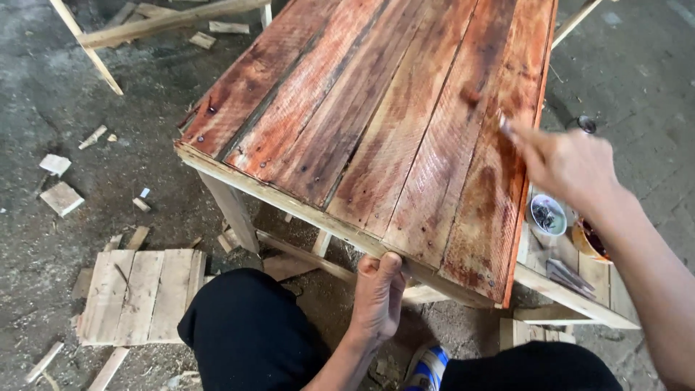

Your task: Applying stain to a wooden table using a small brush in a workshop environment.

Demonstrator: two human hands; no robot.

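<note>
Gripped table [405, 130] edge with left hand [378, 295]. Pinched small brush [504, 124] in right hand [568, 168], tip pointing away onto stained planks running lengthwise from near edge. Held nails in bowl [548, 214]; dark stain in tub [591, 240].

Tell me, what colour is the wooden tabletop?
Reddish-brown, streaky and wet-looking; the tabletop shows best in the head view.

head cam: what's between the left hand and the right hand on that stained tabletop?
Only wet red-brown stained planks of the tabletop in the head view. The left hand grips the near edge; the right hand works a brush near the right edge. Nothing else lies there.
</note>
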